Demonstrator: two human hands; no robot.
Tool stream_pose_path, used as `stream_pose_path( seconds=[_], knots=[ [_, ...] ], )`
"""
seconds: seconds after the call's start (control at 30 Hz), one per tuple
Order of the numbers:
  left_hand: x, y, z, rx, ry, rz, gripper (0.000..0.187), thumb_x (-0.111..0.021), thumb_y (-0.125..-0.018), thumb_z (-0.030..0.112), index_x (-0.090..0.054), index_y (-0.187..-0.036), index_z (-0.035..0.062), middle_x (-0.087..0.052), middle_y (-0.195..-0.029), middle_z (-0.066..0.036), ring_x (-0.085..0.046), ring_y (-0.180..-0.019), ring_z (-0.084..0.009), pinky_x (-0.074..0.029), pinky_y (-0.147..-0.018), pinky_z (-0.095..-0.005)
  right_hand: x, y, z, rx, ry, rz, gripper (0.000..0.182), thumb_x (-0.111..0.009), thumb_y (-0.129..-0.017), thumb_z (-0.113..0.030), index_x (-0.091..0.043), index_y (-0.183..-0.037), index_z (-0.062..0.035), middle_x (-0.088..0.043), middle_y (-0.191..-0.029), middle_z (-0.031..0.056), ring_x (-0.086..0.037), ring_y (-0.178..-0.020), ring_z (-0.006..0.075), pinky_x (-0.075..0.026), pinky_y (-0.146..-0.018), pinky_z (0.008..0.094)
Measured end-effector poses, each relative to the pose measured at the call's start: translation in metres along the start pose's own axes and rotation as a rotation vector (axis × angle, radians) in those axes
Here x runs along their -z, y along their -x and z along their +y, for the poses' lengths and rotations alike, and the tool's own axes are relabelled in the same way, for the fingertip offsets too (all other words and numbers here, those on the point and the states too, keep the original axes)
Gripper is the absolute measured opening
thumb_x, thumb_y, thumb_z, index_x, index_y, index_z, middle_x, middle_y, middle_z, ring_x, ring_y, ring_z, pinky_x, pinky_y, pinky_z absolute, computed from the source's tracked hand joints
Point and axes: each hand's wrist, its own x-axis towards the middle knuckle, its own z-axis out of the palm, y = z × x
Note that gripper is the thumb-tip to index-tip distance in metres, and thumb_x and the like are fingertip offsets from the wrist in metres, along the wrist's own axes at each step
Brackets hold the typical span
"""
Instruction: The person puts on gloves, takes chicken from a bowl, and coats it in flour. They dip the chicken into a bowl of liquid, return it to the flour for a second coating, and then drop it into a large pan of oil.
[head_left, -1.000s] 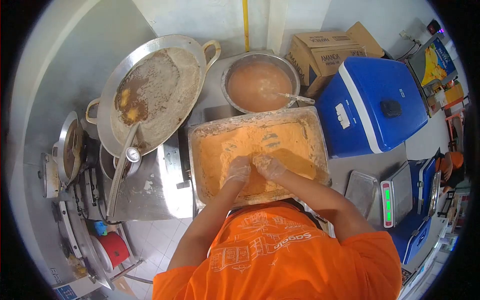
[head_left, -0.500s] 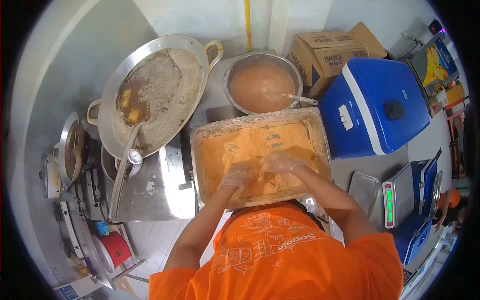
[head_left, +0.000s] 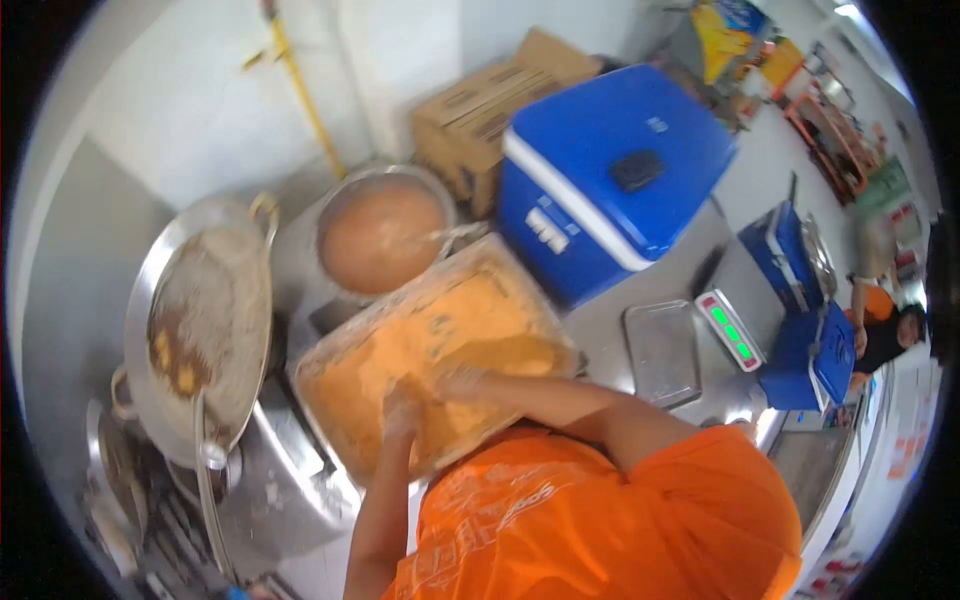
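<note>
My left hand (head_left: 402,408), in a clear plastic glove, is down in orange breading powder (head_left: 470,310) in a large rectangular metal tray (head_left: 572,352). Beside it my right hand (head_left: 462,384), gloved too, reaches into the same powder. Powder and blur hide the fingers of both hands, and whether they hold anything cannot be seen. Behind the tray stands a round metal bowl of brownish-orange batter (head_left: 380,240), with a light-handled utensil (head_left: 455,233) resting over its rim.
At left, a wide two-handled pan (head_left: 142,320) holds foamy oil and yellow pieces (head_left: 180,375); a long metal handle (head_left: 208,500) leans out. A blue cooler (head_left: 620,165), cardboard box (head_left: 490,110), shallow metal tray (head_left: 665,355) and scale (head_left: 730,330) stand rightward. Another person (head_left: 880,325) is far right.
My view has turned to the right and tilted, so the tray, bowl and pan sit further left. Both hands stay in the powder, with a small shift between them.
</note>
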Motion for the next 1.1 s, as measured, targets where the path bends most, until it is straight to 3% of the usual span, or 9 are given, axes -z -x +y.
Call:
stream_pose_path(
  seconds=[0.13,0.2,0.37,0.57,0.7,0.87,0.93,1.03,1.1],
  knots=[
    [0.048,-0.007,0.049,0.234,0.103,0.041,0.026,-0.060,-0.090,0.025,-0.063,-0.105,0.0050,-0.070,-0.096,-0.028,-0.068,-0.096,-0.0466,-0.055,-0.082,-0.0503,-0.063,-0.034,0.027,0.099,0.554,0.509,0.024,-0.053,-0.092,-0.021,-0.067,-0.098,-0.0016,-0.069,-0.096,0.0206,-0.069,-0.087,0.0373,-0.056,-0.074,0.0495],
    [0.054,0.007,0.062,0.266,0.107,-0.002,0.028,-0.063,-0.089,0.028,-0.064,-0.103,0.0039,-0.070,-0.093,-0.027,-0.069,-0.091,-0.0457,-0.056,-0.080,-0.0503,-0.088,-0.039,0.044,0.158,0.873,0.557,0.022,-0.055,-0.090,-0.018,-0.067,-0.095,-0.0007,-0.070,-0.096,0.0199,-0.071,-0.090,0.0351,-0.057,-0.072,0.0500],
    [0.045,0.009,0.057,0.143,-0.044,-0.071,0.043,-0.074,-0.081,0.035,-0.065,-0.107,0.0024,-0.071,-0.093,-0.025,-0.069,-0.089,-0.0454,-0.057,-0.078,-0.0495,-0.058,-0.035,0.014,0.069,0.409,0.076,0.040,-0.064,-0.085,-0.020,-0.067,-0.116,0.0038,-0.069,-0.110,0.0274,-0.073,-0.076,0.0324,-0.055,-0.051,0.0450],
    [0.077,0.022,0.058,0.256,-0.007,-0.090,0.050,-0.072,-0.084,0.042,-0.067,-0.115,0.0039,-0.065,-0.124,-0.027,-0.062,-0.119,-0.0410,-0.053,-0.093,-0.0487,-0.052,-0.020,0.041,0.222,0.293,0.668,0.035,-0.067,-0.084,-0.025,-0.070,-0.107,0.0022,-0.072,-0.104,0.0218,-0.072,-0.081,0.0337,-0.055,-0.058,0.0489],
    [0.055,0.054,0.031,0.166,-0.137,-0.453,0.047,-0.061,-0.092,0.038,-0.064,-0.124,0.0035,-0.061,-0.136,-0.024,-0.056,-0.131,-0.0398,-0.047,-0.104,-0.0487,-0.039,0.030,0.044,-0.220,0.096,-0.256,0.035,-0.067,-0.089,-0.035,-0.073,-0.105,-0.0046,-0.073,-0.111,0.0150,-0.067,-0.101,0.0295,-0.054,-0.083,0.0456],
    [0.020,0.032,0.015,-0.165,-0.348,-0.711,0.049,-0.057,-0.094,0.036,-0.064,-0.133,0.0068,-0.060,-0.139,-0.021,-0.052,-0.136,-0.0360,-0.034,-0.118,-0.0446,-0.010,0.028,-0.027,-0.382,-0.106,-0.342,0.035,-0.068,-0.088,-0.034,-0.075,-0.094,-0.0007,-0.073,-0.100,0.0167,-0.068,-0.096,0.0281,-0.054,-0.080,0.0430],
    [0.069,0.026,0.080,-0.058,-0.401,-0.640,0.046,-0.057,-0.094,0.035,-0.065,-0.131,0.0086,-0.061,-0.138,-0.021,-0.054,-0.134,-0.0350,-0.034,-0.119,-0.0444,0.009,0.029,-0.046,-0.427,-0.166,-0.255,0.034,-0.063,-0.090,-0.031,-0.074,-0.097,0.0009,-0.072,-0.101,0.0188,-0.068,-0.097,0.0274,-0.055,-0.082,0.0419],
    [0.082,0.034,0.075,0.003,-0.345,-0.171,0.040,-0.060,-0.092,0.030,-0.067,-0.125,0.0081,-0.064,-0.131,-0.024,-0.061,-0.126,-0.0365,-0.046,-0.108,-0.0459,0.020,0.019,-0.041,-0.383,-0.228,-0.042,0.034,-0.057,-0.093,-0.027,-0.070,-0.105,0.0025,-0.070,-0.106,0.0214,-0.067,-0.100,0.0266,-0.055,-0.086,0.0407],
    [0.055,0.017,0.034,0.072,-0.234,-0.108,0.040,-0.064,-0.089,0.030,-0.068,-0.122,0.0071,-0.067,-0.122,-0.025,-0.065,-0.116,-0.0367,-0.051,-0.097,-0.0453,-0.029,-0.012,-0.002,-0.198,-0.260,0.199,0.036,-0.052,-0.095,-0.024,-0.066,-0.115,0.0025,-0.067,-0.113,0.0223,-0.066,-0.104,0.0264,-0.053,-0.091,0.0405]
  ],
)
